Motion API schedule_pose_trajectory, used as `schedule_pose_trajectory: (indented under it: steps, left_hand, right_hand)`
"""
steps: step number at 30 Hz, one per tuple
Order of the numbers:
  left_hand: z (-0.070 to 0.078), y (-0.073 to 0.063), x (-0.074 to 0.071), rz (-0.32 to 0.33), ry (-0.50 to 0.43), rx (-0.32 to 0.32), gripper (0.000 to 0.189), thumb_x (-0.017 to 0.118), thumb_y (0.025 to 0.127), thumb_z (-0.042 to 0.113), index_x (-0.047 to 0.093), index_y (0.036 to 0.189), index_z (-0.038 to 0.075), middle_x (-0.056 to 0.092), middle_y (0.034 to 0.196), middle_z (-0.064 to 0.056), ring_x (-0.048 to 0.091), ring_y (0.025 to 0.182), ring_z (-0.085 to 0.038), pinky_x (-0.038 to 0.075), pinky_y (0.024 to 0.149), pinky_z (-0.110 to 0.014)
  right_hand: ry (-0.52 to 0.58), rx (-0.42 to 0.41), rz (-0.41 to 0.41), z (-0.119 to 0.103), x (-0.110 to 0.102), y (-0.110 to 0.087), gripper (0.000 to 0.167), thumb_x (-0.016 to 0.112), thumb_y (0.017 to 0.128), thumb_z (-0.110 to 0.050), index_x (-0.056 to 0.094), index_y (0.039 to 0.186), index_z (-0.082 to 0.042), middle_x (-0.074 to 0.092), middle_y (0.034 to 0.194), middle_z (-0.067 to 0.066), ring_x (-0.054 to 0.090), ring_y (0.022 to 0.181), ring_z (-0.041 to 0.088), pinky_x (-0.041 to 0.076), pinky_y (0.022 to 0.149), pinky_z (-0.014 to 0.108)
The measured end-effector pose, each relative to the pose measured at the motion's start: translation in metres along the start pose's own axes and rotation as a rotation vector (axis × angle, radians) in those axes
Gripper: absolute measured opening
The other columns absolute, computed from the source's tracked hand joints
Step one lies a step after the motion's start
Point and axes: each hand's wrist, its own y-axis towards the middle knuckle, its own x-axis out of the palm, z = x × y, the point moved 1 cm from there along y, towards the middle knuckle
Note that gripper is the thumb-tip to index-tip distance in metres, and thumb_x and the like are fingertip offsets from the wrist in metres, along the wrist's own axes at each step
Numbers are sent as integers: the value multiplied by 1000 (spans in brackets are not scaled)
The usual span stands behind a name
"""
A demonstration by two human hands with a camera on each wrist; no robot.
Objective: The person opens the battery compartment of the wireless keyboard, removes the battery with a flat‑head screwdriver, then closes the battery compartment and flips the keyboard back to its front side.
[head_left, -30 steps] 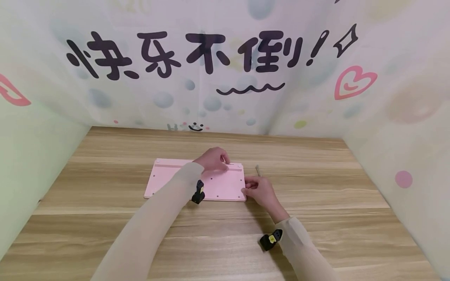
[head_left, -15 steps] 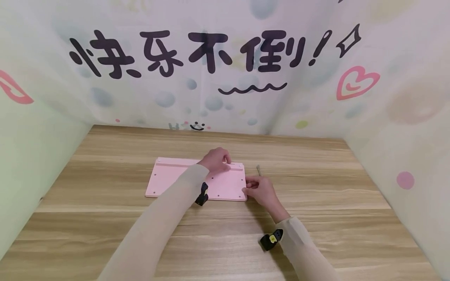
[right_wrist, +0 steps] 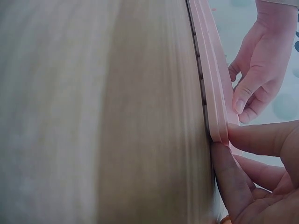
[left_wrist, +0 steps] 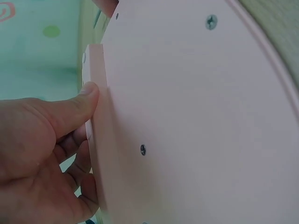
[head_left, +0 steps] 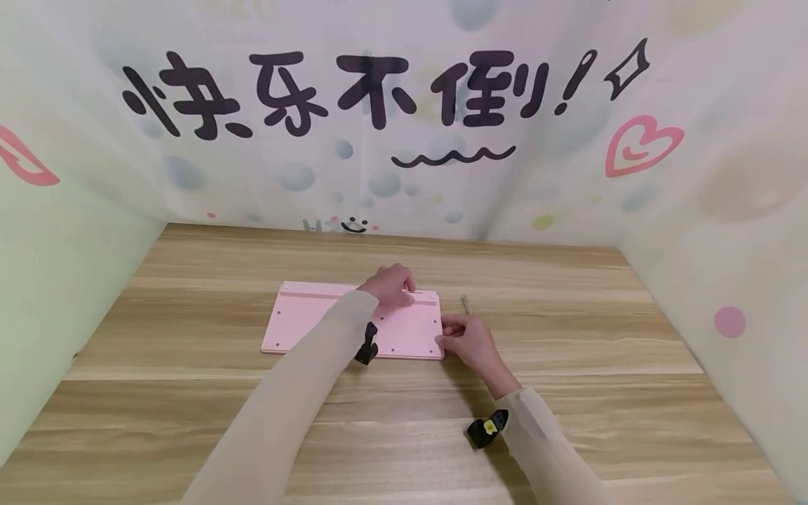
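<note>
A pink keyboard (head_left: 407,337) lies face down on the table, its flat underside dotted with small screws (left_wrist: 211,22). Along its far side runs a raised ridge (left_wrist: 103,135). My left hand (head_left: 388,286) grips that ridge toward the right, thumb on top and fingers curled behind the far edge. In the left wrist view, the left hand (left_wrist: 42,149) shows this hold plainly. My right hand (head_left: 470,344) pinches the keyboard's right edge near its front corner. From the right wrist, the right hand (right_wrist: 261,163) has thumb above and a finger below, with dark gaps between keys along the edge.
A thin metallic rod (head_left: 466,304) lies just beyond the right hand. Wood-grain table (head_left: 391,435) extends around the keyboard. Behind it hangs a printed white cloth (head_left: 252,189), and similar pale walls stand at both sides.
My left hand has shifted very slightly right along the far ridge. The right hand keeps its pinch, and the keyboard stays almost where it was.
</note>
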Motion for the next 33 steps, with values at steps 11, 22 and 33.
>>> schedule_pose_trajectory:
  steps: [11,22,33]
  left_hand:
    - [6,-3,-4,-76,43,11,24,59,89,15,57,111,5,47,117,-10,41,104,-27,39,88,-42]
    - [5,0,-1,-47,61,12,26,60,88,14,58,112,5,48,116,-10,41,105,-27,40,88,-42]
    - [-8,0,10,169,-31,63,18,69,81,11,63,98,8,53,97,-5,49,92,-20,42,82,-32]
  right_hand:
    - [-4,-6,14,-2,-1,0,35,73,72,3,65,106,5,61,77,7,55,69,15,48,58,23]
    - [-14,3,11,0,-1,0,34,73,73,2,65,106,4,62,77,7,55,69,15,48,58,23]
    - [-6,9,13,0,0,1,34,73,73,2,65,106,4,62,77,6,56,69,15,48,58,23]
